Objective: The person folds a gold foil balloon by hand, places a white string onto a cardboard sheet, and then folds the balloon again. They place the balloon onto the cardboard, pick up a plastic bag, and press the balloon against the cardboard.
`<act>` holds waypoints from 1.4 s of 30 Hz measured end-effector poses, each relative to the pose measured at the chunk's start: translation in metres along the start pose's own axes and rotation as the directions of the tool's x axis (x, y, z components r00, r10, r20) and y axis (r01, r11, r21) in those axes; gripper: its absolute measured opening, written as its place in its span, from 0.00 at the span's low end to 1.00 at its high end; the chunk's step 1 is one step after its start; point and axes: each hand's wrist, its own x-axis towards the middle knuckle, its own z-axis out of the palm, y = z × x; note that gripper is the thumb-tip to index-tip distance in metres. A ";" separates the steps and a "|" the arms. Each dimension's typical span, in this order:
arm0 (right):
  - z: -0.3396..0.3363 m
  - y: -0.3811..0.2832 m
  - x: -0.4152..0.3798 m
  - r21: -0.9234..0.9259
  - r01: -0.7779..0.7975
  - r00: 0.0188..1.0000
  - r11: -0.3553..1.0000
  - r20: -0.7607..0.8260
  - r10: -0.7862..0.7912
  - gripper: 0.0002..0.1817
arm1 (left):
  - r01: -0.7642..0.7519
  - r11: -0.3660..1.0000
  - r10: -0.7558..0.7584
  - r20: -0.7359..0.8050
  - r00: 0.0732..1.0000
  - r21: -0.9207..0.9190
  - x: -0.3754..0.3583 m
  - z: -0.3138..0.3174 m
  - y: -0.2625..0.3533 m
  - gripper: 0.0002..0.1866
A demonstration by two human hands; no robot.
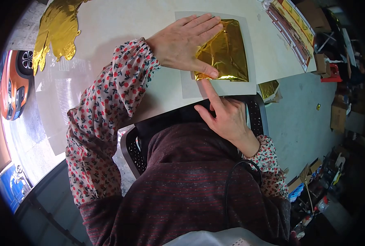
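Observation:
A shiny gold foil sheet [227,51] lies folded on a grey backing sheet [248,88] on the white table [121,24]. My left hand [186,41] rests flat on the foil's left part, fingers spread and thumb pressing near its lower left corner. My right hand [225,117] points its index finger up to that same corner, the other fingers curled, and holds nothing.
Crumpled gold foil [57,30] lies at the table's far left. A black perforated basket [256,117] sits at the near edge in front of me. A stack of printed strips [293,28] lies at the right edge. Boxes and clutter cover the floor at right.

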 end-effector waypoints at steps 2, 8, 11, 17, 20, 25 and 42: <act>0.001 -0.003 0.002 0.035 -0.014 1.000 0.999 -0.009 0.014 0.40 | 0.003 1.000 -0.003 0.006 1.000 0.004 0.001 0.000 0.000 0.58; 0.007 -0.005 0.000 0.050 -0.086 0.996 0.995 0.019 0.085 0.41 | -0.011 1.000 0.011 0.001 1.000 -0.005 0.003 0.000 -0.001 0.58; 0.004 -0.006 0.003 0.053 -0.113 0.992 0.992 0.064 0.110 0.40 | 0.004 1.000 -0.004 0.009 1.000 0.004 0.001 0.000 0.000 0.58; 0.005 0.000 0.002 0.024 -0.095 0.992 0.995 0.087 0.093 0.38 | 0.009 1.000 -0.009 -0.004 1.000 0.014 0.002 0.005 0.000 0.61; 0.001 -0.004 0.002 0.061 -0.157 0.979 0.986 0.143 0.147 0.38 | 0.001 1.000 -0.001 -0.004 1.000 0.018 0.002 0.003 0.000 0.61; 0.001 -0.005 0.005 -0.063 -0.082 0.990 0.995 0.109 0.089 0.36 | -0.002 1.000 0.002 -0.030 1.000 0.006 0.002 0.003 0.000 0.61; 0.006 0.002 -0.003 -0.100 -0.057 0.995 0.993 0.077 0.064 0.35 | -0.013 1.000 0.013 -0.013 1.000 -0.012 0.004 0.002 0.000 0.64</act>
